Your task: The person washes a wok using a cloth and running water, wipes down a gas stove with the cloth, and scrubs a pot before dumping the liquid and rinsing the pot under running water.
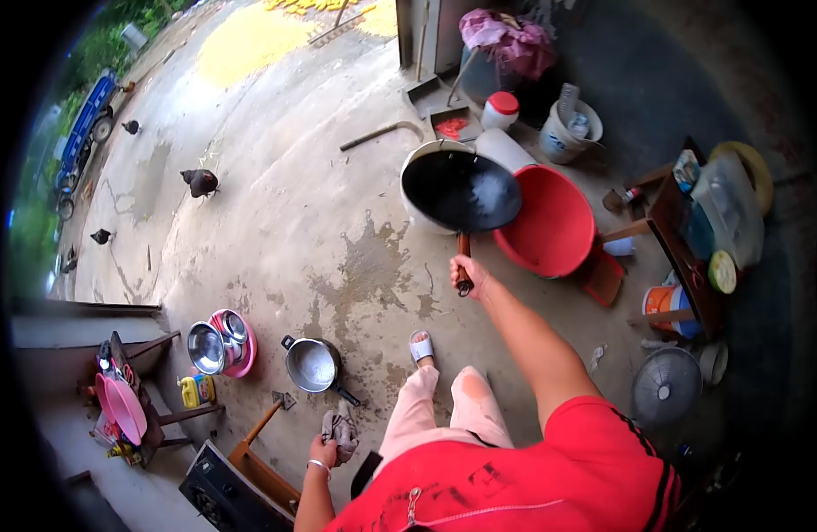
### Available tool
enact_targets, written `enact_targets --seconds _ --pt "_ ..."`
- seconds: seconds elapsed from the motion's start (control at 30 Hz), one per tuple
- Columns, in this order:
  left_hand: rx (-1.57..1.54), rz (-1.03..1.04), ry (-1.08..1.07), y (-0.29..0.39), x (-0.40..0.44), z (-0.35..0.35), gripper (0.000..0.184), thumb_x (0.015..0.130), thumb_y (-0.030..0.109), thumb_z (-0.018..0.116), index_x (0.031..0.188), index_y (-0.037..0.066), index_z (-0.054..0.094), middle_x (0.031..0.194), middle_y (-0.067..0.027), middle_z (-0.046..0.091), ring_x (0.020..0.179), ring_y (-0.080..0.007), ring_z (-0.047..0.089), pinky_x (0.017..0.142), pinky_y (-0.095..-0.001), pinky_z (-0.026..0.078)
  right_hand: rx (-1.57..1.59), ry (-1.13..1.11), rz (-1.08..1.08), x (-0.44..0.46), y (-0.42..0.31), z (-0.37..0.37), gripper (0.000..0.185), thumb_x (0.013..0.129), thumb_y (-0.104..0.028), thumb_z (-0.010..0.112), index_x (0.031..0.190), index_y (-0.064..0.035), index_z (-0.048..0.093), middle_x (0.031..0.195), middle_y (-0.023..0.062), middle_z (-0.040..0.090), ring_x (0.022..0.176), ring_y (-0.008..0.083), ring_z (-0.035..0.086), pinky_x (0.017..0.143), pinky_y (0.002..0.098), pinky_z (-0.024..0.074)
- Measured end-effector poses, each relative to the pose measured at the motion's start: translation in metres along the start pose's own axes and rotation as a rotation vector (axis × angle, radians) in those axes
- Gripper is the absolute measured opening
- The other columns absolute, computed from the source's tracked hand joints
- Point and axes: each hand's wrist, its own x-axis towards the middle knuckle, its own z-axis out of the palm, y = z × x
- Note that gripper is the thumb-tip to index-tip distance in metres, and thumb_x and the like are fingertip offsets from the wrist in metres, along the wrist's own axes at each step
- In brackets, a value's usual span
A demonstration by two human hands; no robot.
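Note:
My right hand (468, 273) is closed around the wooden handle of a black wok (435, 191), held out ahead over a white bucket (411, 206) and beside a red basin (550, 222). A pale patch shows inside the wok. Low in the view, my left hand (323, 450) is closed on a crumpled grey cloth (342, 433). A metal pot (312, 364) with a dark handle stands on the floor just beyond the cloth.
Steel bowls (206, 348) sit in a pink basin (245, 355) at the left. A gas stove (220, 492) and wooden stool (258, 457) are near my left arm. At right are a wooden table (683, 239) and a mesh cover (667, 388). Chickens (200, 183) stand outside.

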Motion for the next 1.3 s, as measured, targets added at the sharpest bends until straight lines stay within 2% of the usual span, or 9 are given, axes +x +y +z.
enact_targets --seconds 0.3,0.37,0.47,0.7,0.77,0.87,1.03,1.2,1.3 --pt "-0.99 -0.101 0.065 0.126 -0.085 0.034 0.033 0.078 0.004 0.047 0.11 0.0 0.054 0.1 -0.0075 0.059 0.091 -0.0175 0.056 0.081 -0.0296 0.046 -0.384 0.274 0.02 0.158 -0.009 -0.085 0.026 0.079 -0.03 0.066 0.083 -0.0063 0.057 0.072 0.0082 0.061 0.056 0.0192 0.061 0.05 0.0345 0.0515" --pt "-1.132 -0.135 0.108 0.163 -0.102 0.039 0.036 0.081 0.004 0.047 0.117 0.002 0.049 0.11 -0.0086 0.056 0.098 -0.0187 0.055 0.086 -0.0313 0.045 -1.486 0.51 -0.044 0.158 -0.007 -0.09 0.039 0.082 -0.036 0.059 0.097 -0.0003 0.06 0.089 0.0175 0.066 0.077 0.0307 0.066 0.066 0.0399 0.0533" --pt "-1.394 -0.089 0.23 0.188 -0.114 0.054 0.034 0.087 0.009 0.049 0.119 0.002 0.047 0.112 -0.0086 0.056 0.1 -0.0186 0.055 0.088 -0.0309 0.044 -1.88 0.613 0.109 0.124 -0.029 -0.053 0.04 0.082 -0.035 0.056 0.1 -0.0003 0.06 0.101 0.0223 0.063 0.097 0.0354 0.061 0.082 0.0413 0.0485" --pt "-1.187 -0.358 0.604 0.187 -0.153 0.051 0.042 0.089 0.018 0.056 0.126 0.001 0.048 0.107 -0.0067 0.06 0.092 -0.014 0.056 0.081 -0.0276 0.046 -2.567 -0.389 0.041 0.026 -0.014 0.046 0.032 0.082 -0.028 0.057 0.104 -0.0042 0.06 0.095 0.0166 0.065 0.087 0.0286 0.064 0.076 0.0397 0.0498" --pt "-1.258 -0.128 0.756 0.182 -0.155 0.061 0.037 0.089 0.018 0.057 0.121 0.0 0.051 0.103 -0.0054 0.06 0.09 -0.0106 0.055 0.079 -0.025 0.046 -2.041 -0.876 0.03 0.037 0.027 0.051 0.035 0.084 -0.026 0.059 0.111 -0.0035 0.057 0.089 0.0104 0.065 0.08 0.0181 0.063 0.071 0.0322 0.0497" --pt "-1.426 0.144 0.826 0.196 -0.197 0.04 0.032 0.089 0.016 0.057 0.115 0.0 0.053 0.1 -0.0065 0.06 0.086 -0.014 0.056 0.078 -0.0272 0.047 -1.801 -0.979 0.363 -0.018 0.115 0.12 0.042 0.089 -0.033 0.052 0.12 -0.0051 0.053 0.102 0.0088 0.062 0.087 0.0179 0.058 0.078 0.0321 0.0474" --pt "-0.866 0.443 0.784 0.173 -0.251 0.047 0.04 0.08 0.01 0.06 0.119 0.01 0.052 0.094 -0.0109 0.053 0.069 -0.0219 0.056 0.067 -0.0352 0.048 -1.277 -1.086 0.787 -0.101 0.246 0.195 0.04 0.087 -0.034 0.051 0.116 -0.0069 0.054 0.097 0.0088 0.061 0.085 0.0194 0.058 0.073 0.0355 0.0485" --pt "-1.039 0.407 0.678 0.07 -0.284 0.055 0.043 0.08 0.008 0.06 0.122 0.01 0.052 0.093 -0.0076 0.057 0.071 -0.0137 0.057 0.066 -0.0277 0.049 -1.47 -2.378 -1.541 -0.211 0.356 0.309 0.03 0.074 -0.027 0.052 0.098 -0.0105 0.058 0.089 0.0077 0.058 0.088 0.027 0.055 0.077 0.0413 0.0434" --pt "-1.159 0.088 0.91 -0.008 -0.308 0.078 0.024 0.082 0.01 0.058 0.106 0.007 0.061 0.081 -0.0056 0.062 0.069 -0.0118 0.058 0.065 -0.0258 0.049 -1.567 -2.685 -1.526 -0.233 0.412 0.346 0.03 0.075 -0.024 0.051 0.101 -0.0104 0.057 0.101 0.0088 0.056 0.098 0.0252 0.052 0.083 0.0384 0.0416"
